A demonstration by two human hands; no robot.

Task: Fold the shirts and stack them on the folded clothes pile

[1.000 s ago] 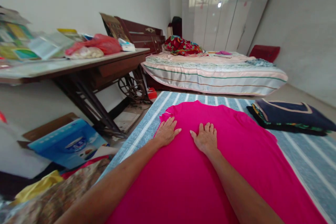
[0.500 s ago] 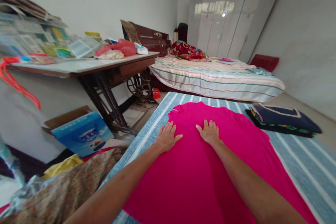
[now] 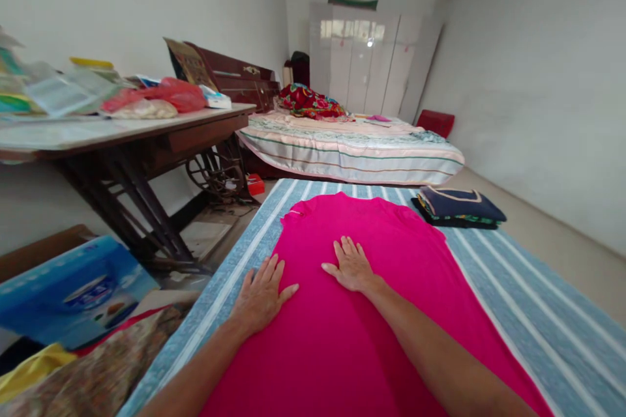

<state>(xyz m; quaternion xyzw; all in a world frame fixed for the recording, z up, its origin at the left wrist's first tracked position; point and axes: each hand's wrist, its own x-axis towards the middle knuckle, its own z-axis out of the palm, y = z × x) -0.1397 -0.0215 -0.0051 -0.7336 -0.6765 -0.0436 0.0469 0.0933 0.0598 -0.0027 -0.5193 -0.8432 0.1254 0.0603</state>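
Yes, a pink shirt (image 3: 332, 345) lies flat

It is spread out on a blue striped cloth (image 3: 533, 319). The left hand (image 3: 259, 295) lies across the shirt's left edge, fingers stretched out and thumb out wide. The right hand (image 3: 351, 266) is spread flat too, palm down, nearer the middle and a bit farther up. Neither hand grips anything. Folded clothes (image 3: 460, 205) sit in a pile near the shirt's top right side.
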